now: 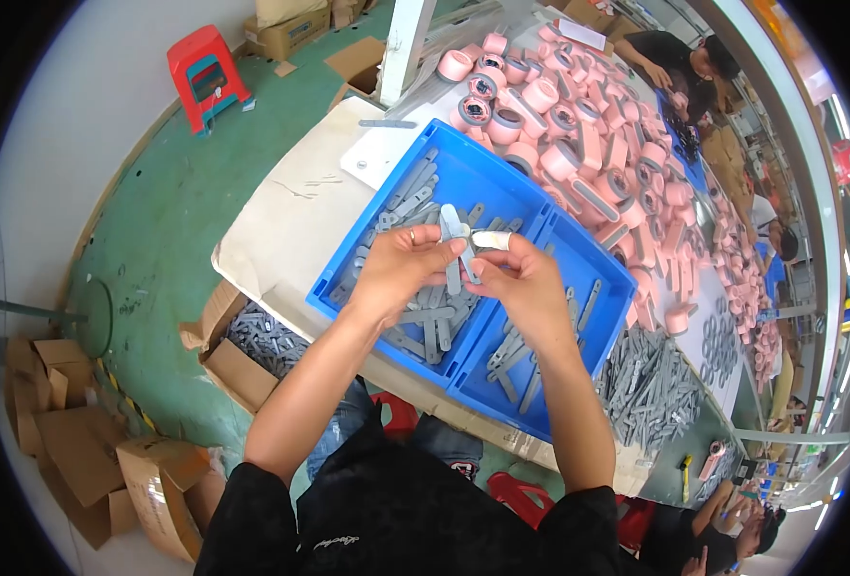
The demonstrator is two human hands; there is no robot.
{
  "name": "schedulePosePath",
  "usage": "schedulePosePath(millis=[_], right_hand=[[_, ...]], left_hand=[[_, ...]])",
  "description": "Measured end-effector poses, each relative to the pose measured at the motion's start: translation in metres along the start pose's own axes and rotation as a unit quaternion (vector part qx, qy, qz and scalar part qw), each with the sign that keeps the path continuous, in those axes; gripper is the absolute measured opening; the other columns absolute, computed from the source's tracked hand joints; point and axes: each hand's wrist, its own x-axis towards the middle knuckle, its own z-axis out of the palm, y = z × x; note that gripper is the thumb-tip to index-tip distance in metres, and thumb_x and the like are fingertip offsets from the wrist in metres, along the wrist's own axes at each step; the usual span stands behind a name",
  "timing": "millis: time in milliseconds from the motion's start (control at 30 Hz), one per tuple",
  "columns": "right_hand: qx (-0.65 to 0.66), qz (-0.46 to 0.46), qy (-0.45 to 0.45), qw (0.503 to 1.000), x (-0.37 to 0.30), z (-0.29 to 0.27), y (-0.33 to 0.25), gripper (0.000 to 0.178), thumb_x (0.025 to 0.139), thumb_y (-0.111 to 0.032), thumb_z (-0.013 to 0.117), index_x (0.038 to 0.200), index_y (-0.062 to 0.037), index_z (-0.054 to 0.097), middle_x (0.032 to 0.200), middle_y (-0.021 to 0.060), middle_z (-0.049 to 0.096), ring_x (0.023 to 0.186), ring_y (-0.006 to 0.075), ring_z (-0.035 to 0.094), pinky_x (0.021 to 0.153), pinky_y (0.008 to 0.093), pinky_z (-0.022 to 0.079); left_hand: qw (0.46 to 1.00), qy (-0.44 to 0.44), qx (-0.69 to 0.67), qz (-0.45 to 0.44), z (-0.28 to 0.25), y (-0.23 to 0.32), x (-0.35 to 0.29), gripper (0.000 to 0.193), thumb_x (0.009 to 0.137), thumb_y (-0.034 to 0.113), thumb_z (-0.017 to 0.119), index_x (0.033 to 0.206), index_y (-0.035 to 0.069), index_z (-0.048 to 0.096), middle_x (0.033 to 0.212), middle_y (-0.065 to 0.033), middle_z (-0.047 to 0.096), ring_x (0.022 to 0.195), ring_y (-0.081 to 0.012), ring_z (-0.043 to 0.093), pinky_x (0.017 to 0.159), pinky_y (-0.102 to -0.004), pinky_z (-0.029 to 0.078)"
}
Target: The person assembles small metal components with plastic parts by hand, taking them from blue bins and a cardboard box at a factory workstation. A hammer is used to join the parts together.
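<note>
Above the divided blue bin (552,204), my left hand (398,271) pinches a flat grey plastic strip (449,223) with rounded ends. My right hand (524,288) is closed on a second grey strip (469,264), which crosses or touches the first; the fingers partly hide both. White tape (491,240) wraps a finger of my right hand. Below my hands, many loose grey strips (432,322) lie in the bin's left compartment. A smaller number of strips (508,353) lie in its right compartment.
Pink-and-grey plastic housings (579,134) are heaped beyond the bin. More grey strips pile up (648,384) to its right. A cardboard box of grey parts (252,360) stands left of the table. A red stool (199,72) is on the green floor. Other people (684,62) sit at right.
</note>
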Motion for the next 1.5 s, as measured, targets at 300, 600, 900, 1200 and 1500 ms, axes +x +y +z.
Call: schedulePosePath(millis=[300, 600, 900, 1200, 1500], right_hand=[[0.138, 0.062, -0.051, 0.987, -0.008, -0.018, -0.002, 0.032, 0.089, -0.002, 0.066, 0.12, 0.0012, 0.057, 0.106, 0.0119, 0.064, 0.094, 0.026, 0.07, 0.082, 0.0343, 0.06], [0.041, 0.047, -0.07, 0.996, -0.013, 0.017, -0.002, 0.041, 0.088, -0.006, 0.071, 0.124, -0.0001, 0.054, 0.093, 0.0097, 0.068, 0.087, 0.0178, 0.068, 0.074, 0.0278, 0.058], [-0.386, -0.128, 0.054, 0.912, 0.028, -0.021, -0.011, 0.029, 0.088, -0.006, 0.066, 0.116, -0.0012, 0.062, 0.101, 0.0139, 0.071, 0.092, 0.0223, 0.07, 0.079, 0.0321, 0.054], [-0.586, -0.15, 0.047, 0.795, 0.072, 0.006, 0.016, 0.029, 0.078, -0.015, 0.074, 0.094, 0.0011, 0.056, 0.09, 0.0201, 0.066, 0.089, 0.0393, 0.065, 0.076, 0.0475, 0.051], [-0.415, -0.042, 0.051, 0.908, 0.071, 0.001, -0.005, 0.024, 0.081, -0.003, 0.062, 0.105, 0.0009, 0.058, 0.094, 0.0198, 0.069, 0.09, 0.0288, 0.068, 0.078, 0.0397, 0.053]], left_hand=[[0.997, 0.032, -0.075, 0.01, -0.027, 0.015, -0.018, 0.026, 0.092, 0.016, 0.069, 0.113, 0.002, 0.064, 0.104, -0.011, 0.072, 0.087, -0.0148, 0.07, 0.071, -0.0263, 0.056], [0.994, 0.014, -0.054, 0.098, -0.007, 0.003, -0.024, 0.027, 0.096, 0.02, 0.064, 0.118, 0.005, 0.059, 0.11, -0.0046, 0.067, 0.097, -0.0095, 0.06, 0.085, -0.0254, 0.047], [0.96, 0.098, -0.227, 0.135, -0.067, 0.007, -0.06, 0.028, 0.1, 0.019, 0.055, 0.12, -0.001, 0.053, 0.107, -0.0175, 0.068, 0.108, -0.0267, 0.063, 0.09, -0.0394, 0.053], [0.941, 0.014, -0.332, 0.059, -0.066, 0.001, -0.063, 0.045, 0.097, 0.017, 0.062, 0.135, 0.001, 0.044, 0.137, -0.0183, 0.053, 0.122, -0.0355, 0.057, 0.101, -0.0578, 0.049], [0.939, 0.008, -0.34, 0.046, -0.064, 0.0, -0.058, 0.042, 0.098, 0.016, 0.06, 0.135, 0.002, 0.045, 0.131, -0.0193, 0.058, 0.122, -0.0324, 0.058, 0.099, -0.055, 0.051]])
